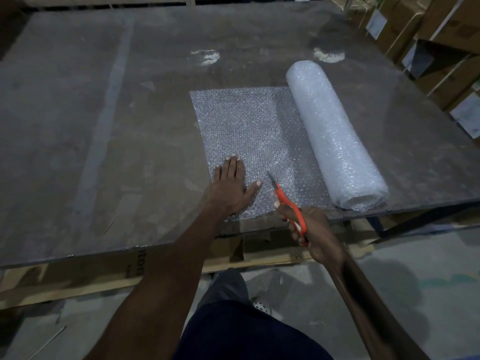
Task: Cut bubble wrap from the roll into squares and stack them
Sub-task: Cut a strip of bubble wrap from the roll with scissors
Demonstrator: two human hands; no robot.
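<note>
One bubble wrap roll, one unrolled sheet, one scissors, two hands

Plenty of open table to my left and toward the far side. On the right the roll lies diagonally, walling off that side. Stacked cardboard boxes crowd the far right corner past the table edge.
</note>
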